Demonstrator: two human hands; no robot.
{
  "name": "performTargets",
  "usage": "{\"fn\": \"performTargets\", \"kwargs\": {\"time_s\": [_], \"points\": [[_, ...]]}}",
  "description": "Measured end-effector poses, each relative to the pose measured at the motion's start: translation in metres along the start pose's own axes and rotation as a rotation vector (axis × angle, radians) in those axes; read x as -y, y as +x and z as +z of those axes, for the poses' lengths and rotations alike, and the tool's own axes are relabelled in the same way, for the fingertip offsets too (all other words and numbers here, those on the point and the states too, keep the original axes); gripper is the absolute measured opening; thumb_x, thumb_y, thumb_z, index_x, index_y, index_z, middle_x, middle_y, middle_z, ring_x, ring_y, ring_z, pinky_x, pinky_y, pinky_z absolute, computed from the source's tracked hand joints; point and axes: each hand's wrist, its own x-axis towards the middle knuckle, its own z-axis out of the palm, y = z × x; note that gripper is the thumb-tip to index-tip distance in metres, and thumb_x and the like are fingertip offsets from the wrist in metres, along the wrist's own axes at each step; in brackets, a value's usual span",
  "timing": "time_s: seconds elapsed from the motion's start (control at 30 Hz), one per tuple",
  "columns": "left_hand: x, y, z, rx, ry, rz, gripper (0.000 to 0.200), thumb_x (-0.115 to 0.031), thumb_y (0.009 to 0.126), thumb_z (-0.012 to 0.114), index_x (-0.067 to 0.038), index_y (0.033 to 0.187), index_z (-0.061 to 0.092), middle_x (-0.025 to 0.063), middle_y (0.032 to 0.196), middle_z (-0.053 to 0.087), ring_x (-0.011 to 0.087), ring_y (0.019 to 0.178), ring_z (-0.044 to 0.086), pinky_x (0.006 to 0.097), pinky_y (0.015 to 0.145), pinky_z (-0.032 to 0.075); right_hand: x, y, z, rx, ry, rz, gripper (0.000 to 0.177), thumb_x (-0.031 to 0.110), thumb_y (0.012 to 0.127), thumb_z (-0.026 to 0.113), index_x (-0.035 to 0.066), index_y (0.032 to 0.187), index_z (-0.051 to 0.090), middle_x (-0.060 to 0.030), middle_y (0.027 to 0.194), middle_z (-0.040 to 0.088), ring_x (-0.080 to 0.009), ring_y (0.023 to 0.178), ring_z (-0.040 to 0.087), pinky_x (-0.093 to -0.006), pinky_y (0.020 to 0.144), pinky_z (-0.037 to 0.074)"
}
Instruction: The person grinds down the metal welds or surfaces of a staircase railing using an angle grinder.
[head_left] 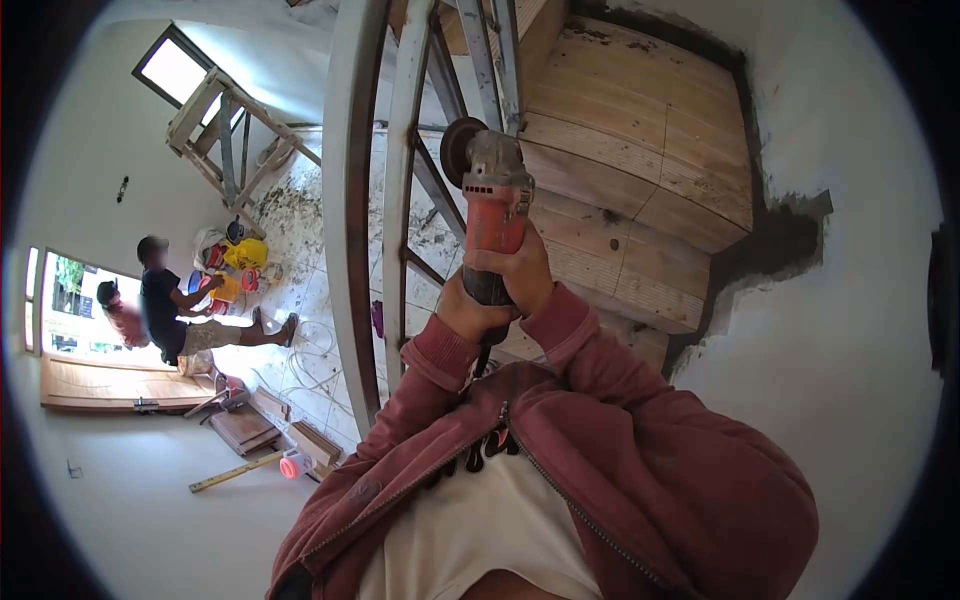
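Note:
Both my hands are wrapped round a red and black angle grinder [496, 222], held out in front of my chest. My right hand [524, 268] grips the red body, higher up. Lower down, my left hand [468, 308] is closed round the black rear end, where a cord runs down toward my jacket. The round disc [461, 152] at the grinder's head faces left, overlapping the metal railing [403, 150] in this view. Bare metal bars of that railing stand just left of the tool and behind its head.
Wood-look tiled stairs [600, 240] rise on the right, beside a wall with grey mortar patches [785, 240]. Below left, two people [170, 300] are near yellow buckets [245, 253]. A wooden trestle [228, 135], boards [245, 428] and loose cable [310, 355] are on the dirty floor.

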Motion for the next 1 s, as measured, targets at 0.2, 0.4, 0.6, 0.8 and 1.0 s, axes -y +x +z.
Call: {"fn": "performTargets", "kwargs": {"time_s": [0.2, 0.4, 0.6, 0.8, 1.0], "points": [[0.009, -0.006, -0.001, -0.041, 0.055, -0.026, 0.072, -0.023, 0.05, 0.085, 0.001, 0.11, 0.053, 0.0106, 0.097, 0.066, 0.0204, 0.088, 0.066, 0.0319, 0.078, 0.052, 0.002, -0.007, 0.006, -0.029, -0.136, -0.046, 0.065, 0.013, 0.057, 0.084, -0.001, 0.11, 0.049, -0.0091, 0.1, 0.059, -0.0187, 0.089, 0.059, -0.0316, 0.081, 0.05], [0.005, -0.014, -0.005, -0.076, 0.149, -0.048, 0.079, -0.026, 0.05, 0.085, 0.003, 0.114, 0.049, 0.0134, 0.1, 0.065, 0.0225, 0.09, 0.066, 0.0322, 0.08, 0.052, 0.009, -0.01, 0.014, 0.022, -0.098, -0.034, 0.06, 0.009, 0.059, 0.082, 0.0, 0.109, 0.05, -0.0067, 0.098, 0.058, -0.0161, 0.088, 0.057, -0.0306, 0.08, 0.049], [-0.007, -0.016, -0.005, -0.106, 0.084, -0.04, 0.065, -0.021, 0.053, 0.083, 0.001, 0.108, 0.057, 0.0109, 0.099, 0.068, 0.0202, 0.091, 0.067, 0.0311, 0.081, 0.053, 0.011, -0.004, 0.017, 0.059, -0.08, -0.019, 0.056, 0.009, 0.059, 0.081, 0.0, 0.106, 0.052, -0.0056, 0.095, 0.058, -0.0148, 0.085, 0.057, -0.0301, 0.078, 0.049], [-0.014, -0.02, -0.006, -0.116, 0.084, -0.06, 0.066, -0.022, 0.052, 0.084, 0.001, 0.109, 0.057, 0.0103, 0.099, 0.068, 0.0202, 0.091, 0.067, 0.0314, 0.08, 0.053, 0.008, -0.004, 0.018, 0.081, -0.102, -0.039, 0.054, 0.01, 0.059, 0.08, 0.0, 0.104, 0.053, -0.0046, 0.093, 0.058, -0.0143, 0.082, 0.057, -0.0297, 0.074, 0.049], [-0.012, -0.023, -0.007, -0.106, 0.015, -0.036, 0.066, -0.022, 0.053, 0.084, 0.0, 0.11, 0.058, 0.0101, 0.1, 0.068, 0.0203, 0.091, 0.067, 0.0313, 0.081, 0.053, 0.002, -0.005, 0.016, 0.094, -0.099, 0.023, 0.069, 0.015, 0.055, 0.085, 0.0, 0.113, 0.05, -0.0095, 0.102, 0.059, -0.0201, 0.091, 0.058, -0.0331, 0.084, 0.048]]}}
